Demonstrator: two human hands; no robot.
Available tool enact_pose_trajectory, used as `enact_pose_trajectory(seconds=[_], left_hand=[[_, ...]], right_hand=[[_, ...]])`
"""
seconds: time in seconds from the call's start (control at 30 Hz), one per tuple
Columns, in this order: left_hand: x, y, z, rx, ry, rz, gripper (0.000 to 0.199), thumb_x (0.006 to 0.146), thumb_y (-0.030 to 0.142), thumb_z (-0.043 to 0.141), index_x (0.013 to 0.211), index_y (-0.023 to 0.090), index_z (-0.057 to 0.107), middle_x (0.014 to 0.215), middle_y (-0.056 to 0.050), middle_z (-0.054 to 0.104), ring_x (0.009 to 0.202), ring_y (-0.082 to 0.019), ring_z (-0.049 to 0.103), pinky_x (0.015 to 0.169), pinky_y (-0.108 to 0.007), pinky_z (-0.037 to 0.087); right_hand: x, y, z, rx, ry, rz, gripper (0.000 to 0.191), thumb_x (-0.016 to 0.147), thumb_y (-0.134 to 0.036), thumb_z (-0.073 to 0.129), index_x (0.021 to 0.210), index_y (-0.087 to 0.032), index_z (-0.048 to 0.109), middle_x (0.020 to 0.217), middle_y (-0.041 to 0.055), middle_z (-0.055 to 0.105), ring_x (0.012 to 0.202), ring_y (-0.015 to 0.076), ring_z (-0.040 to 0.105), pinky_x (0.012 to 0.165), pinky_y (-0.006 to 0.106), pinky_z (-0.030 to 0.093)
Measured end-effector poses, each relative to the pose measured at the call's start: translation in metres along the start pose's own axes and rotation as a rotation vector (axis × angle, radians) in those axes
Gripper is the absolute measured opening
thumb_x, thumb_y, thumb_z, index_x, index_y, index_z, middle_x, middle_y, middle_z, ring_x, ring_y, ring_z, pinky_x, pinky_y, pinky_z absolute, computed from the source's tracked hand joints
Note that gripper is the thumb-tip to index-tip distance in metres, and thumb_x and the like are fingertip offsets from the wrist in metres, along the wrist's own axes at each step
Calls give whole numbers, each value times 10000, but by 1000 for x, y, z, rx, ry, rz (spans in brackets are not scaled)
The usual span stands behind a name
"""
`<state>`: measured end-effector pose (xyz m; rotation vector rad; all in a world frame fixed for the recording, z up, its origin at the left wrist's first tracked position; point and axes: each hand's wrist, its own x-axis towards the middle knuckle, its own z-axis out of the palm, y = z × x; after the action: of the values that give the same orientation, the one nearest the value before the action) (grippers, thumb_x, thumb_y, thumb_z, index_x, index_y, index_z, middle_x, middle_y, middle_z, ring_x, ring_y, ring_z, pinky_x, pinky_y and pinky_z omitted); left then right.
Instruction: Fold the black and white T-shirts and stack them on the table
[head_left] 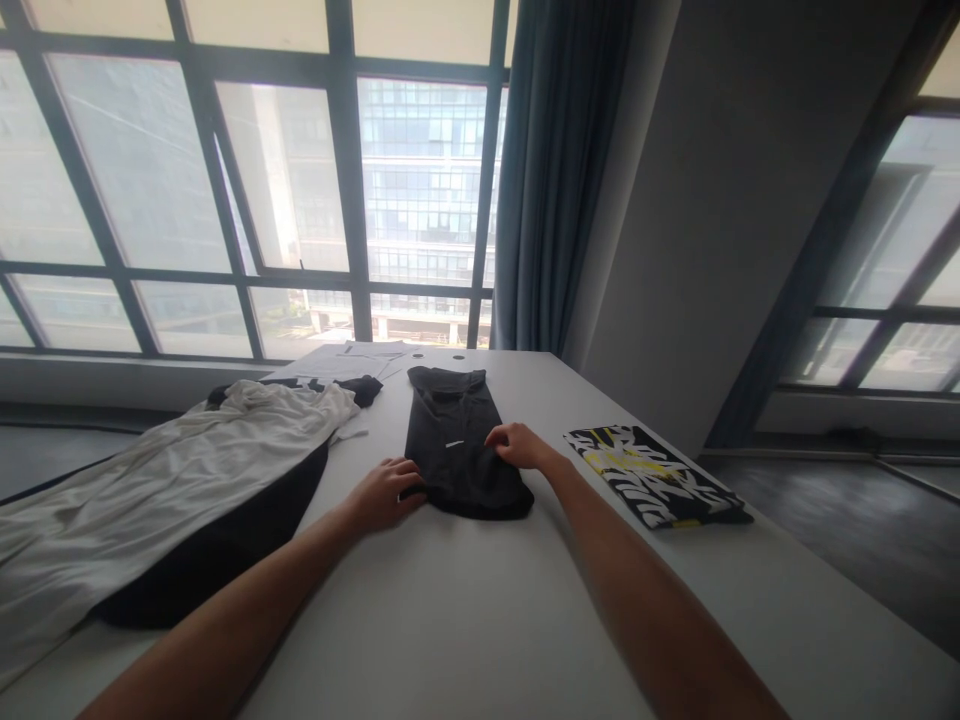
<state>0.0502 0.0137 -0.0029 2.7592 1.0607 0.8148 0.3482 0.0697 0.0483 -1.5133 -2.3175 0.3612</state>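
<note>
A dark garment (457, 430), folded into a long narrow stack with a small white mark on it, lies flat on the white table (465, 610) in front of me. My left hand (390, 492) pinches its near left edge, with the fingers bent over the cloth. At the right side of the garment, my right hand (517, 445) has curled fingers gripping the cloth near its edge. What kind of garment it is does not show.
A loose pile of white cloth (225, 450) with dark cloth under it spreads along the left. To the right lies a folded black garment with white and yellow lettering (652, 475). Papers (360, 358) rest at the far end, before the window and a blue curtain (544, 180).
</note>
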Motion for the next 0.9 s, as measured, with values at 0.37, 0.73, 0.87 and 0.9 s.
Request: enact_pose_trajectory(seconds=[0.37,0.73,0.87,0.9], left_hand=[[4,-1,8,-161,231,-333,336,933,442,434,881,202,662,827,-88,707,767,-221,640,733,-312,461],[7,-20,8,-290,438,-562,428,844,561,513,790,173,685,747,-57,717,710,-219,641,699,-304,463],[6,-23,8,-353,449,-567,422,827,565,553,855,167,688,779,-53,726,741,-221,655,720,-308,475],[5,-23,8,-375,440,-555,421,817,568,573,866,165,685,781,-50,724,745,-219,655,720,-307,479]], right_hand=[[-6,8,-8,18,-461,199,451,517,-3,627,901,-194,768,742,-12,699,681,146,637,612,217,457],[-5,-30,10,-245,-231,9,494,515,-130,802,993,-246,756,1101,78,684,937,249,659,701,256,484],[-4,-36,14,-164,-117,-156,321,661,-89,662,937,-231,745,1021,60,704,917,209,645,742,241,453],[-3,-34,15,-105,-100,-162,256,704,-114,638,914,-220,740,961,48,709,873,193,639,725,237,444]])
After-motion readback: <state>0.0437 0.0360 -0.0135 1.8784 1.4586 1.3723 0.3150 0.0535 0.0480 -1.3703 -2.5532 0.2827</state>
